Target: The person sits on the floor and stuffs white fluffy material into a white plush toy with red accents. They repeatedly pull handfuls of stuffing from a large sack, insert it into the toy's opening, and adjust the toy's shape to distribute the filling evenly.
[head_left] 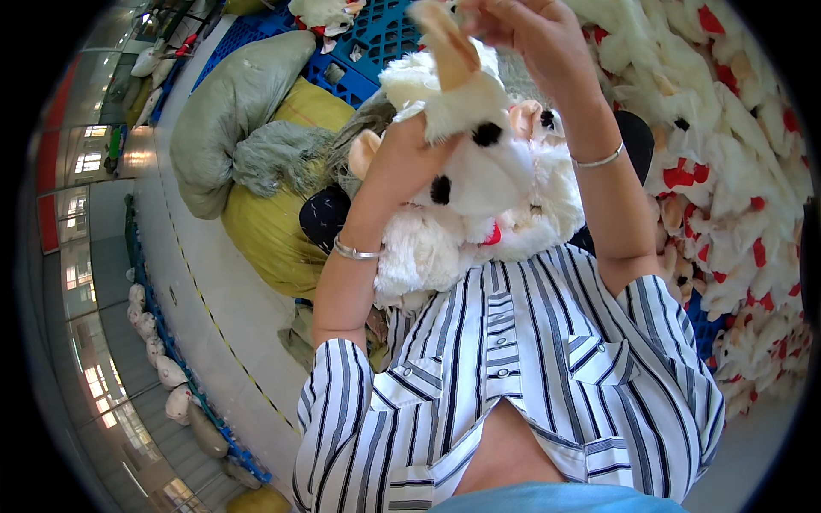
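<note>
A white plush toy (492, 175) with black eyes and tan-lined ears is held up before my chest. My left hand (410, 158) is wrapped around one side of its head. The ear (456, 56) stands up and is blurred. Beside that ear's tip, my right hand (526, 30) is raised with its fingers pinched together; whatever they hold is too small to make out. More fluffy white plush (419, 256) rests in my lap, under the held toy. Part of another plush toy's face (537, 120) shows behind my right forearm.
A large heap of white plush pieces with red patches (727, 171) rises on my right. To my left sit a grey-green sack (227, 120) and a yellow sack (282, 235). Blue plastic pallets (376, 38) lie ahead. White bundles (171, 372) line the far-left aisle.
</note>
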The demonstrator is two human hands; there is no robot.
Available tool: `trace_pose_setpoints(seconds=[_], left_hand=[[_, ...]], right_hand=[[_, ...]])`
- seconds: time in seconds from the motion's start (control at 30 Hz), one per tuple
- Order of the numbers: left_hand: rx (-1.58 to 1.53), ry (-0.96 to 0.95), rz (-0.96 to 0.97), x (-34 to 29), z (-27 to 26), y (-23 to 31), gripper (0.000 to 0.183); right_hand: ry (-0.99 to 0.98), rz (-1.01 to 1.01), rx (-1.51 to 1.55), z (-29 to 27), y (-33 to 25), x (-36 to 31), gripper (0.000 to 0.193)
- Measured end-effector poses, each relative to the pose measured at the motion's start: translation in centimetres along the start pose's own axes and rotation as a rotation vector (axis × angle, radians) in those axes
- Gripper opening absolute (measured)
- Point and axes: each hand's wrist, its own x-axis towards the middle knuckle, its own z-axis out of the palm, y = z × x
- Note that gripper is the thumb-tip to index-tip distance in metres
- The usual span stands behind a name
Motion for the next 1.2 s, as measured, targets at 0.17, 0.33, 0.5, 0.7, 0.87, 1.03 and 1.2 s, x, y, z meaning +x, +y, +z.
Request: trace_pose_setpoints(seconds=[0.17,0.33,0.5,0.7,0.87,1.03,1.2], left_hand=[[-0.237,0.363,-0.119,2.0,-0.8,-3.7,0.026],[-0.552,0.480,-0.274,2.1,-1.5,-5.0,0.030],[-0.623,0.506,-0.335,1.6,-1.6,-5.3,0.035],[-0.641,0.499,-0.265,1.1,-0.9,-4.6,0.033],[0.000,0.451,0.131,0.1,-1.1,-6.3,0.033],[-0.062,0.447,0.260,0.5,1.0,-6.4,0.026],[-0.145,0.375,0.191,0.0,1.7,-3.7,0.024]], right_hand=[[-0.012,-0.148,-0.304,-0.3,2.7,-3.9,0.012],[0.091,-0.025,-0.483,0.5,6.4,-7.7,0.016],[-0.002,0.008,-0.648,0.3,7.3,-8.9,0.018],[-0.157,0.266,-0.573,-0.3,9.1,-9.1,0.025],[-0.167,0.483,-0.324,0.2,8.8,-8.7,0.028],[-0.114,0.676,0.103,0.6,8.8,-8.5,0.018],[-0.194,0.489,-0.359,-1.1,7.4,-8.2,0.021]])
